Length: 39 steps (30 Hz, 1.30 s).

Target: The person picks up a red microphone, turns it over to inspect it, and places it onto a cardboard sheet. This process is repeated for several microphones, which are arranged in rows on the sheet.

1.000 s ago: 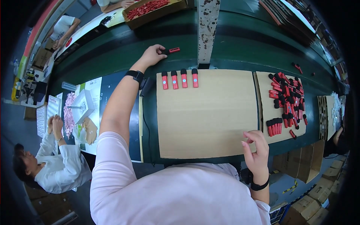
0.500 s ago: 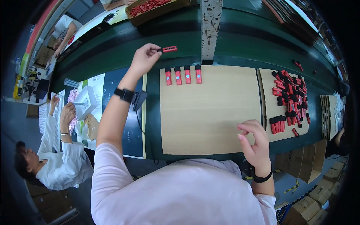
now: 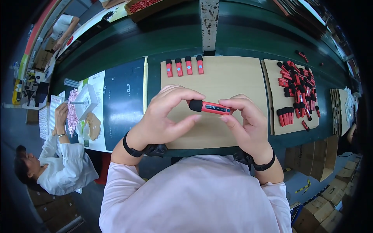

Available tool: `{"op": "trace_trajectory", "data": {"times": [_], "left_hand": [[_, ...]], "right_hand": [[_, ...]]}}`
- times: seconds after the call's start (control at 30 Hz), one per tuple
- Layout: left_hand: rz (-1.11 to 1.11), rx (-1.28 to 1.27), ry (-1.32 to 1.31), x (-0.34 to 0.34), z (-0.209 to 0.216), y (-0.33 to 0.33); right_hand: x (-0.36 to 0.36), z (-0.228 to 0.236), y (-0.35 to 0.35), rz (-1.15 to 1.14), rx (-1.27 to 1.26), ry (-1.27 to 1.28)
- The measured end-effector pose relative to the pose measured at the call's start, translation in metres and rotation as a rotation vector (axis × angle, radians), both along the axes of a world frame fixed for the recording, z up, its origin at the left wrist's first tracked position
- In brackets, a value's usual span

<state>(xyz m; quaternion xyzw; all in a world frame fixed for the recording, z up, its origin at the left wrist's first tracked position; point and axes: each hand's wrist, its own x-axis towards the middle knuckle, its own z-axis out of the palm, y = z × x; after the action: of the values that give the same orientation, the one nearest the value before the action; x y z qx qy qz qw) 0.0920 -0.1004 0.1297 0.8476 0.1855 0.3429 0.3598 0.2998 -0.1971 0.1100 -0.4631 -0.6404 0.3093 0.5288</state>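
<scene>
A small red microphone with a black foam head is held sideways above the brown cardboard sheet. Around its foam end are the thumb and forefinger of my left hand, closed on it from either side. My right hand pinches the bare red end between thumb and fingers. A dark panel with small buttons or slots shows on the microphone's upper face. Beyond my hands, a short row of similar red microphones lies along the sheet's far left edge, foam heads pointing away, each with a pale round mark.
To the right, a second cardboard sheet carries a heap of red microphones and a small neat row. A co-worker sits at the left beside a white tray. A metal post stands behind the sheet.
My left hand has come back from the far left toward me with the microphone. My right hand has moved in and taken its red end. The row on the sheet looks unchanged.
</scene>
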Motion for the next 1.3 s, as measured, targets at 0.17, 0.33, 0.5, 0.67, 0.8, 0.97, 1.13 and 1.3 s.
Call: {"op": "trace_trajectory", "data": {"times": [0.17,0.33,0.5,0.67,0.8,0.97,1.13,1.3], "left_hand": [[-0.052,0.023,0.004,0.005,-0.001,-0.005],[-0.084,0.081,0.016,0.007,-0.005,-0.004],[-0.076,0.133,-0.029,0.009,-0.005,-0.005],[-0.106,0.203,-0.023,0.009,-0.010,-0.004],[-0.110,0.093,-0.039,0.011,-0.007,-0.008],[-0.073,-0.343,-0.111,0.006,-0.010,-0.010],[-0.064,-0.511,0.034,-0.002,-0.017,-0.005],[-0.023,-0.410,-0.044,0.000,-0.023,0.001]], "right_hand": [[0.000,-0.003,-0.006,0.005,0.001,0.029],[-0.001,-0.002,-0.010,0.022,0.013,0.016],[-0.002,-0.004,-0.011,0.026,-0.013,0.084],[-0.005,-0.001,-0.012,0.017,-0.107,0.177],[0.000,-0.005,-0.011,0.018,-0.010,0.016],[-0.001,-0.003,-0.010,-0.073,0.136,-0.166],[-0.002,-0.003,-0.005,-0.085,0.218,-0.301],[-0.001,0.007,0.000,-0.036,0.179,-0.323]]}}
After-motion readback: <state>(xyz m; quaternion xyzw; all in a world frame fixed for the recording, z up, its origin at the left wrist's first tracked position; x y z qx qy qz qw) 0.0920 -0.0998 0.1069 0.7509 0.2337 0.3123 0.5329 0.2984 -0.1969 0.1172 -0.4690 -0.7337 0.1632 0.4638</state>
